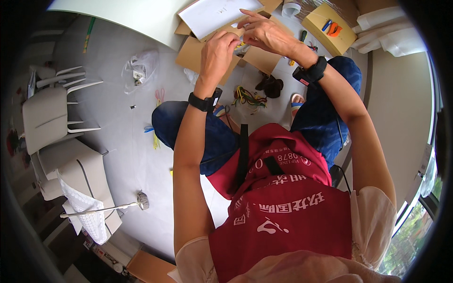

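My left hand [219,53] is closed in a pinch above an open cardboard box [261,60]; whatever lies between its fingertips is too small to make out. Close beside it, my right hand [265,34] has its thumb and lower fingers bent together, with one finger stretched toward the far left. What the right fingers hold, if anything, is hidden. Something small and yellow [241,45] shows just below the fingertips, by the box opening. Behind both hands, a white rectangular panel [212,16] with a cardboard-coloured edge leans over the box.
A bundle of coloured cords [249,99] and a dark brown item [270,86] lie between my feet. At the right, a yellow-brown box [330,33] carries an orange tool [334,29]. A plastic bag [140,68], chairs [47,115] and a brush [142,200] are on the left.
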Available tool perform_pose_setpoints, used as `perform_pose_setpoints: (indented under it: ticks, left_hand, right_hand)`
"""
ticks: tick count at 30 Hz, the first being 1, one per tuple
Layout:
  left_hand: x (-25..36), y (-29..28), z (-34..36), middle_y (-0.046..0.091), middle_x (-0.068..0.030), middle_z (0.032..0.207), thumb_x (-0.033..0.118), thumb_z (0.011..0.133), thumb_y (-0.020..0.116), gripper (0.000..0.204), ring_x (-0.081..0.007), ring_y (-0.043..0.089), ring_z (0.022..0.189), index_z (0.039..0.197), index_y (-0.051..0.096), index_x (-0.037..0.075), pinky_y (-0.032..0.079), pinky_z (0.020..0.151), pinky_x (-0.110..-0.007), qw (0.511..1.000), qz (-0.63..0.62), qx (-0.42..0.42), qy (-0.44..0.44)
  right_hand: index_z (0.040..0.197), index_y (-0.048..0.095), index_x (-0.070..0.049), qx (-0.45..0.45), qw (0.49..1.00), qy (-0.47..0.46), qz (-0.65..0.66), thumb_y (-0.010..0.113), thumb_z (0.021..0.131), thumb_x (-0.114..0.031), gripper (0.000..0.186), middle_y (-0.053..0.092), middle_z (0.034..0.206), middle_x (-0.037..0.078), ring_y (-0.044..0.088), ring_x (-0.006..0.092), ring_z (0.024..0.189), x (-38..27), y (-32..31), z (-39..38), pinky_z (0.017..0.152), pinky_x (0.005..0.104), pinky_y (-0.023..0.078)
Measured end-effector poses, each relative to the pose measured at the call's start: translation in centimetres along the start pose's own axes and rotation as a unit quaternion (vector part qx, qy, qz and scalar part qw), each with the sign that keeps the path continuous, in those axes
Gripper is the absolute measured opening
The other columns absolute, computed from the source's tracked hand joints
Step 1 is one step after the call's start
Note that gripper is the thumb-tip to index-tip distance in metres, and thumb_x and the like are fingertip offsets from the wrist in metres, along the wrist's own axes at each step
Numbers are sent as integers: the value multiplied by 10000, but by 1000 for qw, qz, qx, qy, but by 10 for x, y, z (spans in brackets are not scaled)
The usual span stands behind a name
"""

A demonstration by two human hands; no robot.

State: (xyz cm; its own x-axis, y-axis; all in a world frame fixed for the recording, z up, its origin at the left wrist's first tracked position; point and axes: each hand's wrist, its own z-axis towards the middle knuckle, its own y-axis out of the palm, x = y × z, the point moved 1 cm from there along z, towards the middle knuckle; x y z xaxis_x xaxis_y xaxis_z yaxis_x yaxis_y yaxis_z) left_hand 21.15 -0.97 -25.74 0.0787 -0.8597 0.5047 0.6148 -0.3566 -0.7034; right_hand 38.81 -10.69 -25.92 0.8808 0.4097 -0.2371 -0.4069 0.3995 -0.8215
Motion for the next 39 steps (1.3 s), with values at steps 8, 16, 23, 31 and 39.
perform_pose_setpoints:
  ticks: [8, 16, 23, 31, 39]
  left_hand:
    - [-16, 0, -5, 708, -96, 843, 123, 896, 722, 136, -172, 648, 693, 966, 727, 6, 510, 658, -302, 983, -113, -72, -128]
    - [-29, -8, -1, 730, -31, 901, 131, 926, 707, 149, -83, 640, 798, 1001, 721, 3, 514, 756, -256, 954, -220, -155, -128]
    - [-26, -15, -3, 664, 6, 1048, 155, 989, 652, 160, -101, 614, 973, 1070, 644, 18, 483, 913, -260, 876, -405, -234, -117]
    - [-6, -23, -1, 658, -26, 1042, 147, 1022, 595, 146, -109, 622, 996, 1103, 595, 26, 481, 922, -265, 837, -478, -255, -78]
    - [7, -28, 1, 632, -20, 1045, 99, 1035, 558, 108, -111, 628, 975, 1114, 553, 25, 501, 911, -274, 803, -536, -255, -48]
  right_hand:
    - [728, 663, -1, -24, 998, -49, -38, 672, 793, -117, 133, 670, 916, 136, 617, 248, 1119, -9, -13, 6, 1238, 436, 314]
    - [941, 739, -40, -29, 994, -103, -31, 701, 770, -105, 187, 696, 1015, 49, 585, 248, 1191, -12, -26, 2, 1088, 369, 457]
    - [1035, 757, -88, -14, 996, -91, 15, 739, 761, -87, 275, 712, 1021, 24, 607, 254, 1136, -24, -50, 2, 963, 369, 497]
    - [997, 775, -94, 14, 995, -79, 52, 764, 751, -69, 248, 718, 1002, 22, 622, 248, 1112, -37, -64, 0, 924, 365, 521]
    - [971, 793, -91, 55, 988, -44, 139, 764, 788, -83, 186, 736, 993, 28, 624, 262, 1131, -36, -71, 0, 922, 375, 527]
